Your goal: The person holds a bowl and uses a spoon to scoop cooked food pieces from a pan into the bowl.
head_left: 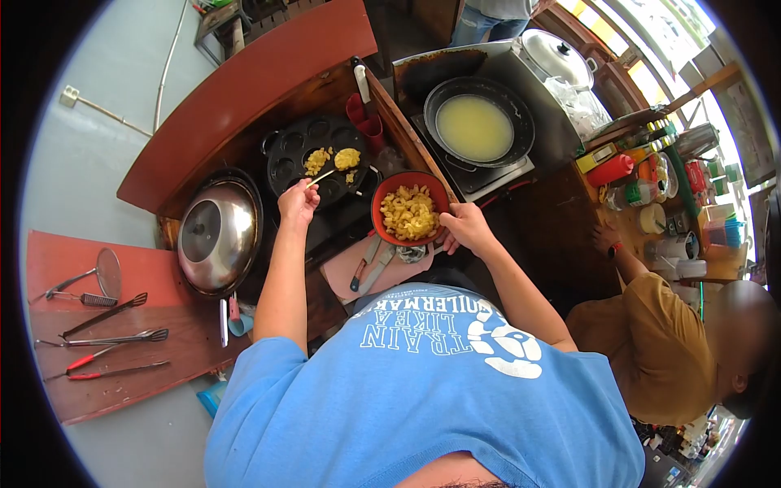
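Note:
My left hand (299, 203) is closed around a thin pale stick-like utensil (322, 176), whose far end reaches among the yellow food; the kind of tip cannot be made out. Under it lies a black pan with round hollows (286, 167). Clumps of yellow food (347, 159) sit on the pan's right part, and several hollows show bare. My right hand (467, 228) grips the rim of a red bowl (377, 213), dark on the outside. Short yellow chunks of food (409, 213) fill much of the bowl, which is beside the pan's near right edge.
A domed metal lid (218, 236) covers a pan at left. A wok of yellowish liquid (475, 128) sits on a stove. Knives (370, 264) lie on a pink board (340, 275). Tongs (122, 335) rest on the red side shelf. A co-worker (659, 350) reaches toward bottles at right.

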Available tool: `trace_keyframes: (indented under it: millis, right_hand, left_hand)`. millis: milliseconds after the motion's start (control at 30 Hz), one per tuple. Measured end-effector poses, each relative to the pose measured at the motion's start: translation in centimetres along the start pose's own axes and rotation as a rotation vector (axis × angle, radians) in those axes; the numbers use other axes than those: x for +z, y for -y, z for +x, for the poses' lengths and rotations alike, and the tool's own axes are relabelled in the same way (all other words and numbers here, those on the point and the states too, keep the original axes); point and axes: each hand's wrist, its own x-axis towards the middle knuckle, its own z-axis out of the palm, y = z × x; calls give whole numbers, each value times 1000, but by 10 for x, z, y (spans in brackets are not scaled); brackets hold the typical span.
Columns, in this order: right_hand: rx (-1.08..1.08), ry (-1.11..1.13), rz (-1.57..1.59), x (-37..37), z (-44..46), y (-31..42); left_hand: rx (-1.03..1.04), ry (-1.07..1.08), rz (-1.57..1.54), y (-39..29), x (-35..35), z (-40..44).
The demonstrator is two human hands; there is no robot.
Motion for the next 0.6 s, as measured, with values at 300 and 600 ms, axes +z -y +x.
trace_keyframes:
  millis: [300, 600]
  right_hand:
    - [-2, -5, -9, -1, 2, -3]
    - [-1, -30, -15, 1, -2, -1]
  left_hand:
    - [149, 12, 20, -23, 28, 15]
    - [1134, -125, 1235, -22, 85, 2]
